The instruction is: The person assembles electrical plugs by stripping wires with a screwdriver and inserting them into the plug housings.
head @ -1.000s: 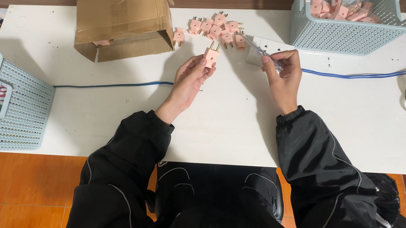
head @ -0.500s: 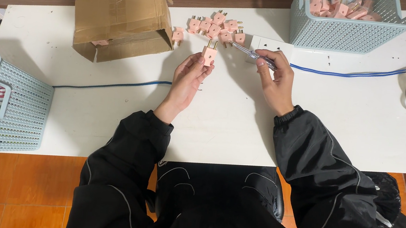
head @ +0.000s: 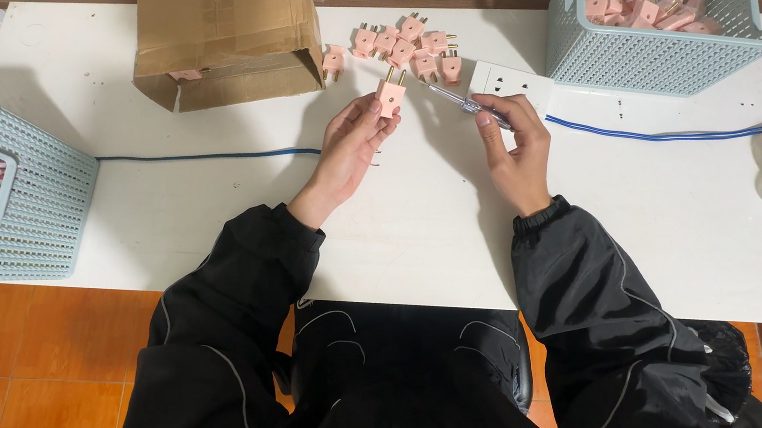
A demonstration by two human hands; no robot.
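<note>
White tabletop (head: 211,215) spreads below you in the head view, with a socket strip (head: 511,83) at its far side. Your left hand (head: 350,145) pinches a pink plug (head: 389,97) just left of that strip, prongs pointing away from you. Your right hand (head: 515,148) is closed round a screwdriver (head: 459,101), whose shaft lies crosswise, tip aimed left at the plug and near it.

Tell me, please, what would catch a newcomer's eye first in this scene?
Probably the left hand at the middle of the white table, holding up a pink plug, while the right hand grips a slim screwdriver pointed toward it. Just beyond lies a cluster of pink plugs, beside an open cardboard box.
</note>
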